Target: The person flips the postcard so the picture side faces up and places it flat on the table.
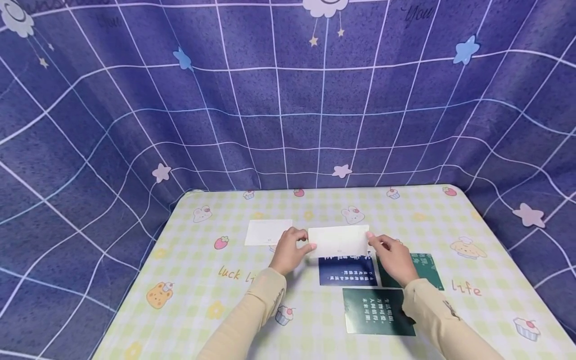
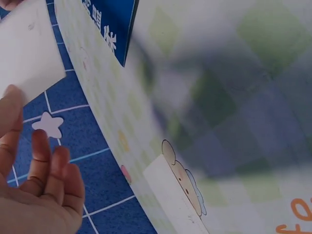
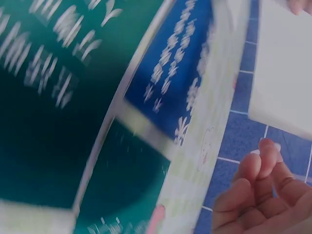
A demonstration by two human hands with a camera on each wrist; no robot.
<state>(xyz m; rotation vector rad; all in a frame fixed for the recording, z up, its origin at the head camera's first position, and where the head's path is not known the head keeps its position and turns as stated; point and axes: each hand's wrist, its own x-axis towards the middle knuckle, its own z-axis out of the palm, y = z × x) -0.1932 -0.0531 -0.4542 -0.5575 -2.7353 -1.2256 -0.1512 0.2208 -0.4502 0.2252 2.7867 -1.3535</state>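
Left hand (image 1: pixel 284 257) and right hand (image 1: pixel 397 260) pinch opposite ends of a raised white card (image 1: pixel 338 240), apparently for even support, at twelve o'clock from the blue card (image 1: pixel 348 275). Blue card and nearest green card (image 1: pixel 357 320), at five o'clock, carry white Chinese characters; tablecloth (image 1: pixel 180 330) lettering reads "life".

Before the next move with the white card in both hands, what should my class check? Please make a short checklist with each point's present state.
1. Left hand pinches the held card: ok, at one end.
2. Right hand holds the opposite end: ok.
3. The held card is lifted off the table: ok.
4. The other white card lies flat: ok, on the table to the left.
5. The blue card is fully in sight: not ok, the held card hides part of it in the head view.
6. The far side of the held card is plain: cannot tell, it faces away.
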